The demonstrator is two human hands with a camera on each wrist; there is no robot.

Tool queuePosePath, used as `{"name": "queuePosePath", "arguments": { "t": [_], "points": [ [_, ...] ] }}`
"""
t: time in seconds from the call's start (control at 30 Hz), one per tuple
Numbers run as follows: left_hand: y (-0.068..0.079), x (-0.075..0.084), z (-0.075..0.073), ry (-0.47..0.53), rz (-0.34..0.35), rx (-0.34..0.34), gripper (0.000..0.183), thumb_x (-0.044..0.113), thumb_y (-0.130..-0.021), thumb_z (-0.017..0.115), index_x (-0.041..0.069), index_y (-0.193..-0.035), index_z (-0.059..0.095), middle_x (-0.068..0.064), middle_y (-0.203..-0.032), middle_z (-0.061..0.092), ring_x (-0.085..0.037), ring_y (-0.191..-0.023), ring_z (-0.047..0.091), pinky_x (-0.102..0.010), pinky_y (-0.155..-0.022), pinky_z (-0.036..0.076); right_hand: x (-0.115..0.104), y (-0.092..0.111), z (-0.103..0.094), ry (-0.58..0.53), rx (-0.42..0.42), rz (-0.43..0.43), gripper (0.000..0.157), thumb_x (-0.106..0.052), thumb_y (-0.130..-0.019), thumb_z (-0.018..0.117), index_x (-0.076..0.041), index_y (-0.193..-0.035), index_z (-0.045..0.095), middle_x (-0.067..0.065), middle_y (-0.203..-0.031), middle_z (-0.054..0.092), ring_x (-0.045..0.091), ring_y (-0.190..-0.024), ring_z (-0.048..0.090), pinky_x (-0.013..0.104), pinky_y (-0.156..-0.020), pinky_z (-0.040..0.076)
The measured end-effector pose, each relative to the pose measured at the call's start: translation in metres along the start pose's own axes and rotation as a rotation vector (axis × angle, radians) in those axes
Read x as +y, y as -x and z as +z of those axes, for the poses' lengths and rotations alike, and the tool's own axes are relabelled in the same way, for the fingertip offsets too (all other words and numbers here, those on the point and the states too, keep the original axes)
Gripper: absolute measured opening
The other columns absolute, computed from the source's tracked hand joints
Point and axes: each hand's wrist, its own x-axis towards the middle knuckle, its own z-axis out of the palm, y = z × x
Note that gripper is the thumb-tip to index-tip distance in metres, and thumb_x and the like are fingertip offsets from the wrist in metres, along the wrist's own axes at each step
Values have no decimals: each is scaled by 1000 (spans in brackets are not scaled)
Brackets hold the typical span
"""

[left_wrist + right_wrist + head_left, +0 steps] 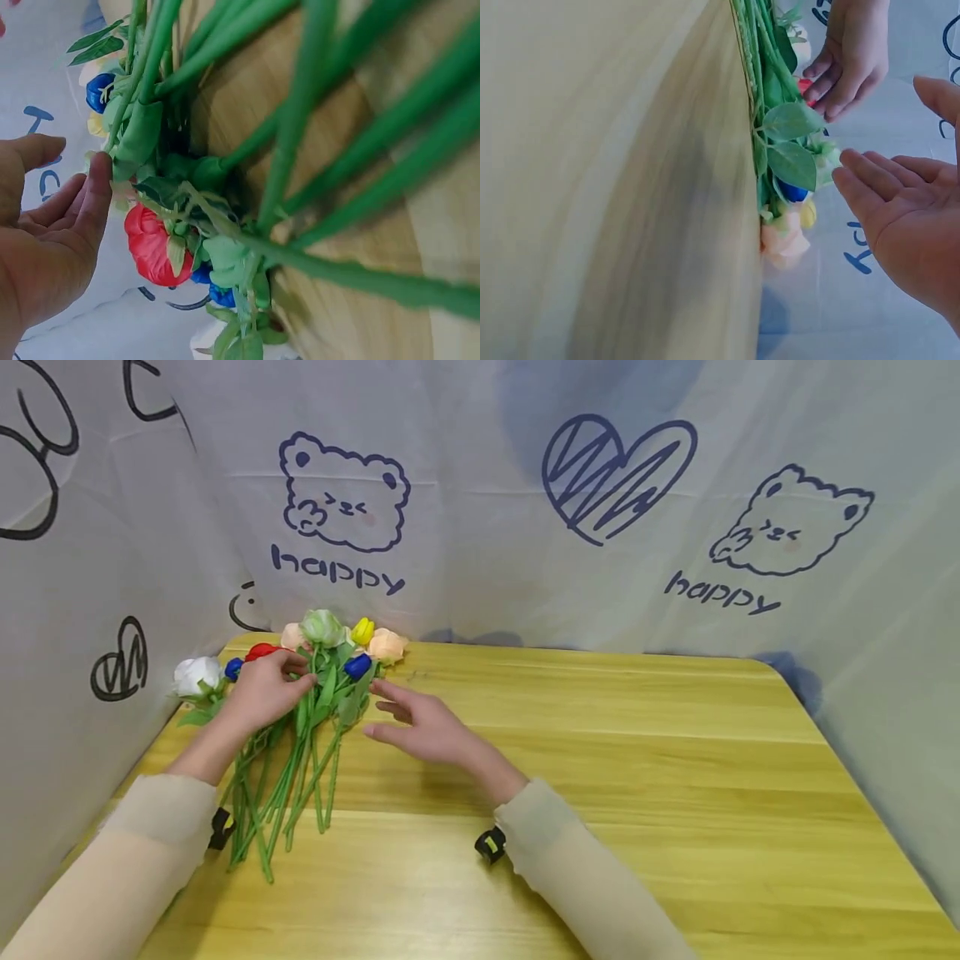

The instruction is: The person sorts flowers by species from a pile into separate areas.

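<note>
A loose bunch of artificial flowers lies on the table, blooms toward the back and green stems (298,768) toward the front. Among the blooms are a pale green rose (322,628), a red flower (156,246), a blue tulip (357,667), a yellow tulip (363,631) and a peach flower (387,646). My left hand (268,689) is over the bunch's left side, thumb apart from the loosely bent fingers, fingertips right at the upper stems. To the right, my right hand (426,727) reaches toward the leaves (793,164), its fingers extended and nothing in its palm.
A white rose (197,676) lies at the table's left edge, beside the bunch. The wooden table (637,793) stretches away to the right. White cloth (480,527) with drawn bears and hearts hangs behind and at both sides.
</note>
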Motion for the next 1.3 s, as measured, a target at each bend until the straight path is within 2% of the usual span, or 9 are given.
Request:
{"name": "queuePosePath", "arguments": {
  "t": [0.1,0.23,0.37,0.53,0.67,0.87,0.97,1.17,1.3],
  "points": [
    [-4,0,1,47,-46,-3,47,24,-104,61,-10,-137,56,-31,-130,64,-39,-99,72,-47,-81,61,1,3,3,-133,10,11,68,-21,-104,68,-5,-161,35,10,-162,44,23,-142,52,26,-109,48],
    [-8,0,3,93,-101,-10,47,22,-104,63,-11,-136,58,-32,-128,65,-30,-81,76,-41,-75,63,5,2,9,-180,24,44,61,-20,-104,66,-2,-158,41,13,-154,53,23,-134,60,24,-103,53],
    [-12,-3,5,116,-137,-14,44,21,-102,66,-11,-132,61,-32,-125,67,-25,-78,76,-42,-77,64,14,-6,17,-200,33,77,57,-20,-104,66,-2,-155,46,12,-147,61,18,-125,65,24,-101,54],
    [-16,-6,8,162,-164,-25,41,17,-100,69,-12,-128,64,-31,-122,69,-21,-77,77,-40,-75,65,21,-18,32,-366,37,138,49,-10,-103,64,4,-149,52,19,-139,65,23,-117,69,32,-96,59],
    [-19,-7,10,236,-190,-24,39,13,-99,70,-13,-127,65,-31,-122,69,-14,-74,75,-33,-71,65,23,-26,43,-482,37,188,46,-3,-103,61,8,-147,52,23,-136,65,28,-115,70,37,-96,60],
    [-19,-9,9,369,-242,-54,42,12,-100,69,-13,-132,62,-29,-124,67,-6,-77,73,-29,-78,64,23,-34,54,-524,29,243,46,-4,-103,61,8,-147,51,19,-132,68,30,-112,72,33,-93,61],
    [-19,-9,8,438,-251,-76,44,10,-101,68,-15,-136,58,-22,-122,67,-4,-78,72,-30,-82,63,20,-36,57,-526,32,261,45,-4,-104,61,8,-146,53,18,-129,70,31,-111,72,33,-93,61],
    [-21,-13,6,598,-279,-108,51,7,-101,68,-15,-143,50,4,-95,70,-2,-78,73,-28,-84,62,16,-38,60,-535,49,280,43,-1,-103,60,9,-144,54,20,-128,70,31,-110,72,34,-94,60],
    [-20,-14,3,707,-294,-126,55,7,-102,67,-13,-148,45,14,-90,70,-2,-82,73,-24,-84,61,16,-39,61,-560,57,294,43,0,-103,60,9,-144,54,21,-128,70,30,-109,72,36,-95,60]
  ]
}}
